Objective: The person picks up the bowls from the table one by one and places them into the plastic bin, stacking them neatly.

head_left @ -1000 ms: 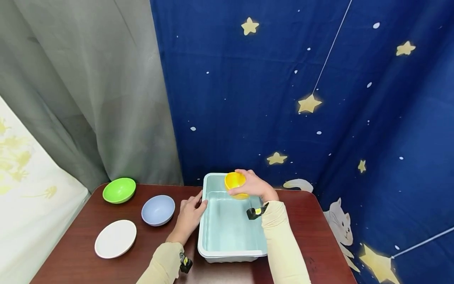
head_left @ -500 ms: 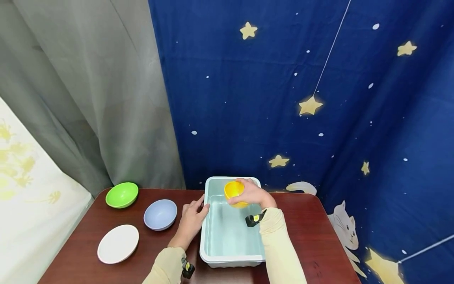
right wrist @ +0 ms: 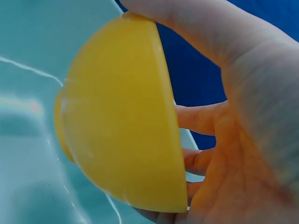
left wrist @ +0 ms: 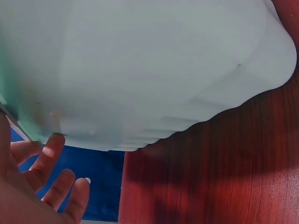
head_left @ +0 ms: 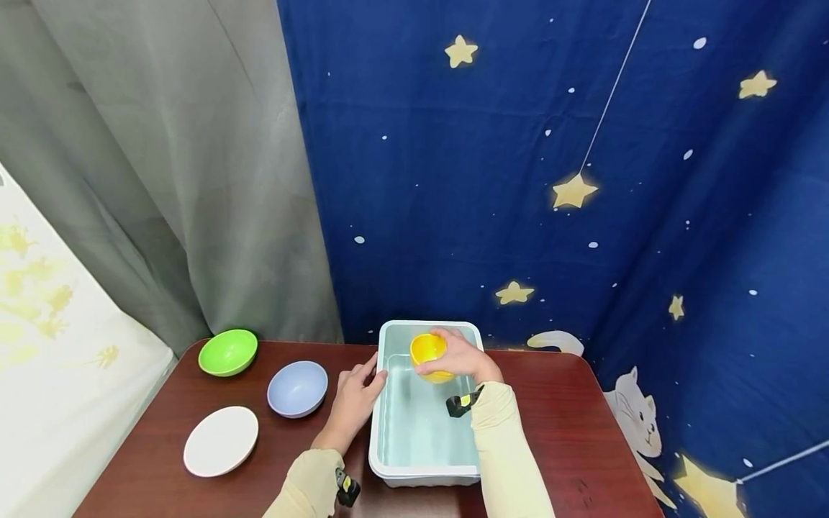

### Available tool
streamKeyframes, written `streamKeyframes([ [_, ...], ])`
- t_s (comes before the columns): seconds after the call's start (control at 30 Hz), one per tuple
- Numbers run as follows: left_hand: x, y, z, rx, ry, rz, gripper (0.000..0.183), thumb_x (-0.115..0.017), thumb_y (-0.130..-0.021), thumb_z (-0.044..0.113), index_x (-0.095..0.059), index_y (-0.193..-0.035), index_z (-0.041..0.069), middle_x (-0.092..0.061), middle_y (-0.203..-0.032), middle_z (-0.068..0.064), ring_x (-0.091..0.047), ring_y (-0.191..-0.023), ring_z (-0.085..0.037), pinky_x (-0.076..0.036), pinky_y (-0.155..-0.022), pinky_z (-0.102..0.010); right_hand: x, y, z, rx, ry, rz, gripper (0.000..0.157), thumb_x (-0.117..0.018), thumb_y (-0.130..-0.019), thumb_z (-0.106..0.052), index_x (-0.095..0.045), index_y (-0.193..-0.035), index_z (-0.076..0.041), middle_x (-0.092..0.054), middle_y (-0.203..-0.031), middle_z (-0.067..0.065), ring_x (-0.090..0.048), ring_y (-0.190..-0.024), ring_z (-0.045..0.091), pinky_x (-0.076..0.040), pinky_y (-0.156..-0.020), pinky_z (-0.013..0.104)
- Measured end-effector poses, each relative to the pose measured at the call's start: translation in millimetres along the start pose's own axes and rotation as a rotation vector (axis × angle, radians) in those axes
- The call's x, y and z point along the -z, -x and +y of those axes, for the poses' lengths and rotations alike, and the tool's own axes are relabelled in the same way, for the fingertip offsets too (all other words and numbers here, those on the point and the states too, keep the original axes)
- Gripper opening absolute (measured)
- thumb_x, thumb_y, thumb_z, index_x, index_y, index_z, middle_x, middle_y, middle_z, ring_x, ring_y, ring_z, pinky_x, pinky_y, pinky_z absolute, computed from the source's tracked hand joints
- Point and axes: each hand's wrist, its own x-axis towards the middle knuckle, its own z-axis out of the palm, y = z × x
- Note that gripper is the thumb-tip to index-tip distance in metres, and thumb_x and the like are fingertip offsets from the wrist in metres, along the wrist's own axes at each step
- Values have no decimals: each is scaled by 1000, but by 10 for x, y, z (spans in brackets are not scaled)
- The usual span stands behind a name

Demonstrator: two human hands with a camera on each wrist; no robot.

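My right hand point(head_left: 458, 357) grips a small yellow bowl point(head_left: 426, 347) by its rim, over the far half of a pale blue-green plastic basin point(head_left: 414, 432). In the right wrist view the bowl point(right wrist: 121, 116) is tipped on its side, its foot facing left, with the thumb at one edge of the rim and fingers at the opposite edge. My left hand point(head_left: 352, 399) rests at the basin's left rim. In the left wrist view its fingers point(left wrist: 51, 149) are loosely spread, one fingertip against the basin's outer wall point(left wrist: 140, 70).
Left of the basin on the brown table point(head_left: 550, 432) stand a green bowl point(head_left: 228, 352), a light blue bowl point(head_left: 297, 389) and a white dish point(head_left: 221, 441). A blue star-patterned curtain point(head_left: 421, 180) and a grey curtain point(head_left: 214, 180) hang behind the table.
The yellow bowl in my right hand has come slightly lower and nearer within the basin. The head view has shifted a little. My left hand stays at the basin's rim.
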Motion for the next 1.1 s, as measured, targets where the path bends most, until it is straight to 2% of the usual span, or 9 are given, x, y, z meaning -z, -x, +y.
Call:
streamKeyframes([
  [0.13,1,-4,-7,6,16,-14,55,-59,-102,41,-48,-153,24,-69,-128,-2,-46,-114,-24,-44,-98,-45,-52,5,10,5,7,22,104,-89,-69,-54,-42,-154,-20,-47,-145,12,-53,-114,24,-50,-101,50],
  [0.47,-15,-33,-29,-25,44,6,55,-61,-101,42,-51,-151,22,-70,-125,-3,-47,-112,-25,-43,-96,-45,-82,25,2,41,47,90,104,-89,-69,-54,-40,-155,-20,-48,-137,10,-54,-111,23,-51,-97,48],
  [0.8,32,-58,21,-5,26,-3,55,-59,-100,46,-49,-152,28,-68,-131,-2,-47,-116,-24,-44,-99,-46,-124,21,10,3,54,110,108,-90,-66,-55,-40,-154,-18,-49,-134,11,-51,-111,25,-49,-95,47],
  [1.1,-5,-33,-34,20,73,1,54,-62,-100,42,-53,-150,26,-69,-129,-3,-47,-115,-26,-43,-101,-48,-213,11,34,-22,95,106,106,-89,-66,-54,-42,-153,-17,-51,-136,12,-47,-114,28,-46,-94,48],
])
